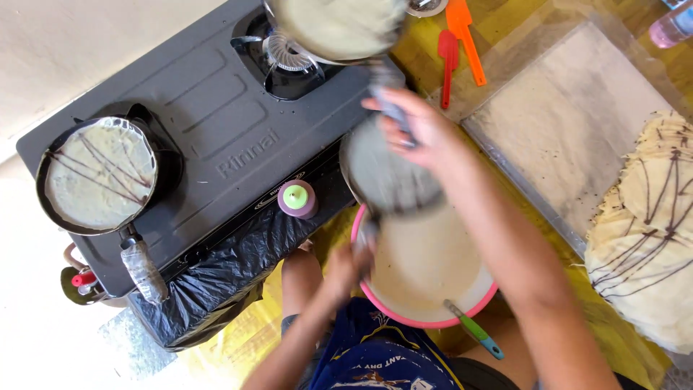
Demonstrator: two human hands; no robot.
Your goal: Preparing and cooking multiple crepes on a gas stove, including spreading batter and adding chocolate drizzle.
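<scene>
The right hand (415,126) is closed around the dark handle of a small round grey pan (390,177), holding it tilted over a pink-rimmed round basin of pale batter (426,267); the pan is motion-blurred, so its exact angle cannot be told. The left hand (346,263) sits at the near left edge of the basin with its fingers curled around something blurred, and what it pinches cannot be made out. A green-and-blue handled tool (473,331) leans on the basin's near rim. To the left stands a dark grey two-burner gas stove (209,123), with a black frying pan holding a thin pale crepe streaked with dark lines (101,177) on its left burner and another batter-coated pan (339,25) above the far burner. A small purple squeeze bottle with a green cap (297,198) stands on the stove's near edge. Far right lie an orange spatula (465,40) and a red spatula (447,61), beside a metal tray lined with pale paper (570,123). A stack of finished crepes with dark drizzle (650,231) lies at the right.
</scene>
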